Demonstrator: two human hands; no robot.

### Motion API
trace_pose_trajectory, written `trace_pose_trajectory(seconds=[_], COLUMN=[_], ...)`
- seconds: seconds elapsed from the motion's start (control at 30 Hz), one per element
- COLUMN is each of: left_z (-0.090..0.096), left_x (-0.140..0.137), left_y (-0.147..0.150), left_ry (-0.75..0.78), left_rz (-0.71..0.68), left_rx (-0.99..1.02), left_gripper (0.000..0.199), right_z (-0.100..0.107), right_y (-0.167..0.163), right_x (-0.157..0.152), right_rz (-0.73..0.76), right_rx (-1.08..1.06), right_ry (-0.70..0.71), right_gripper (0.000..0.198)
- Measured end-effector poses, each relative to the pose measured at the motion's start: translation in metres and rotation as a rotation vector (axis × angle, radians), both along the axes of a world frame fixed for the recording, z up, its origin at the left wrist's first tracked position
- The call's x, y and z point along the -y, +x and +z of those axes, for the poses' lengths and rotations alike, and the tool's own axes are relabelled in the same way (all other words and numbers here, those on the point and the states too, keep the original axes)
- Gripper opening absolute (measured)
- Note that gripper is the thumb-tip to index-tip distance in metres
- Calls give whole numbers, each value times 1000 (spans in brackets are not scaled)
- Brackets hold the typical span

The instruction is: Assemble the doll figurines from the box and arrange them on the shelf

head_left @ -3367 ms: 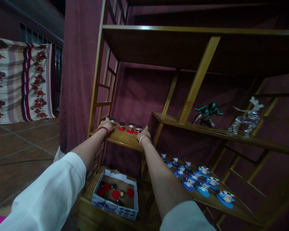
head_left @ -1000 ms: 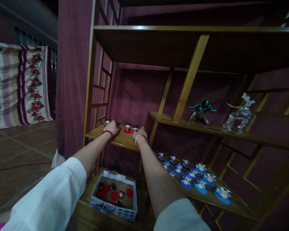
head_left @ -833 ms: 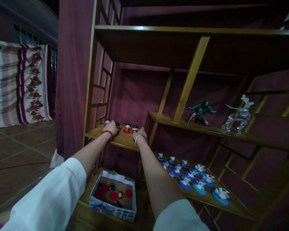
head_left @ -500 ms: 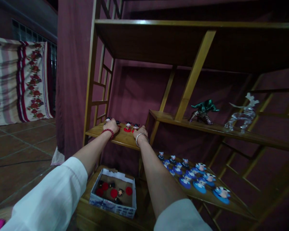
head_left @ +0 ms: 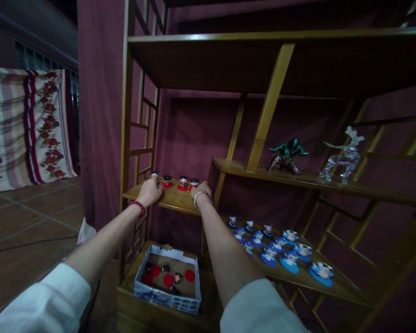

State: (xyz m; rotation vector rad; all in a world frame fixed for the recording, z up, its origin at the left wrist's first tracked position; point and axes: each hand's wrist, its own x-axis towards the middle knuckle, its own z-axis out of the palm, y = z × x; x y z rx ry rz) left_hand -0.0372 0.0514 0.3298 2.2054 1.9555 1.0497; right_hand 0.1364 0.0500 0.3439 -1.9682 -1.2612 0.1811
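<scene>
A short row of black-haired figurines on red round bases stands on the small wooden shelf point(head_left: 176, 200). My left hand point(head_left: 150, 191), with a red bead bracelet, closes round the leftmost figurine point(head_left: 154, 174); only its head shows above my knuckles. Beside it, untouched, are a second figurine point(head_left: 167, 181) and a third figurine point(head_left: 183, 182). At the right end my right hand point(head_left: 202, 188), wearing a silver bangle, has its fingers bent at the rightmost figurine point(head_left: 194, 183). My fingertips there are partly hidden.
Below, an open cardboard box point(head_left: 166, 303) holds more figurines and red discs. Blue-based figurines point(head_left: 268, 255) fill the lower right shelf. A green-and-bronze statue point(head_left: 287, 156) and a clear deer ornament point(head_left: 343, 159) stand on the right shelf. A wooden post point(head_left: 271, 108) rises between.
My left hand has moved left from the second figurine to the leftmost one, leaving the second in full view. My right hand stays by the rightmost figurine. The view has shifted slightly.
</scene>
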Motion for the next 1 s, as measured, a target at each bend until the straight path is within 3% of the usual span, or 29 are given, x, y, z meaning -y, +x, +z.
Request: trace_pose_trajectory(seconds=[0.1, 0.23, 0.27, 0.5, 0.67, 1.0], left_z=[-3, -5, -5, -5, -4, 1], left_x=[14, 21, 20, 3, -8, -7], left_y=[1, 17, 23, 50, 60, 67], left_ry=[46, 63, 60, 4, -48, -76], left_rz=[-119, -458, -486, -440, -407, -345], left_rx=[-101, -272, -302, -410, -375, -355], left_gripper=[32, 36, 38, 45, 44, 57], right_z=[0, -1, -1, -1, -1, -1], right_y=[0, 1, 2, 2, 2, 2], right_x=[-1, -2, -3, -2, -1, -2], right_rz=[4, 7, 4, 13, 20, 25], right_rx=[8, 40, 47, 57, 62, 95], right_ry=[8, 14, 14, -2, -3, -29], right_gripper=[41, 41, 41, 39, 39, 46])
